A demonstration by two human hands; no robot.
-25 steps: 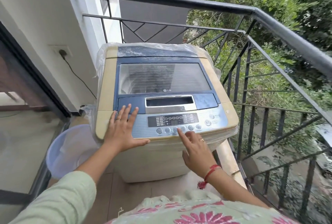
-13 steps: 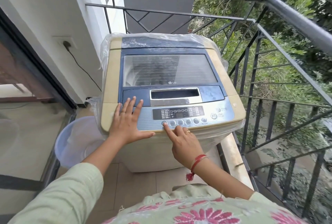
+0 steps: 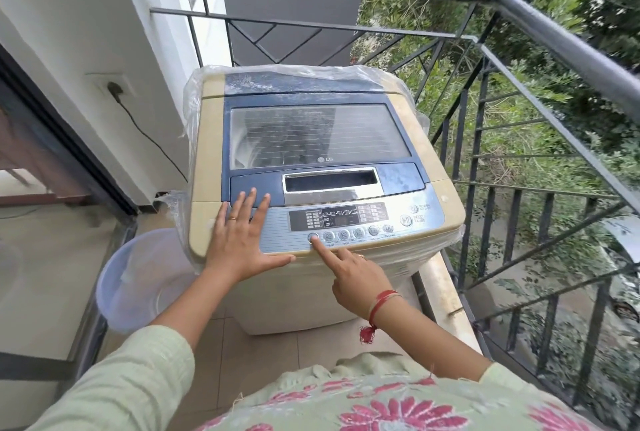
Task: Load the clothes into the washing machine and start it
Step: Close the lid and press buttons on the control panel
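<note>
Beige-and-blue, plastic-wrapped top-loading washing machine (image 3: 318, 136), lid closed; clothes not discernible through it. Left hand (image 3: 242, 236) is lying flat on its front-left panel; right hand (image 3: 356, 278) is pressing the leftmost round silver button (image 3: 312, 237) with its index finger. Both grips are holding nothing. Advisable: one square, brief press.

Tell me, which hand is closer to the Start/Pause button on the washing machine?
Right. The right hand points at the leftmost round button, left of the Start/Pause button; the left hand lies flat farther left on the panel.
</note>
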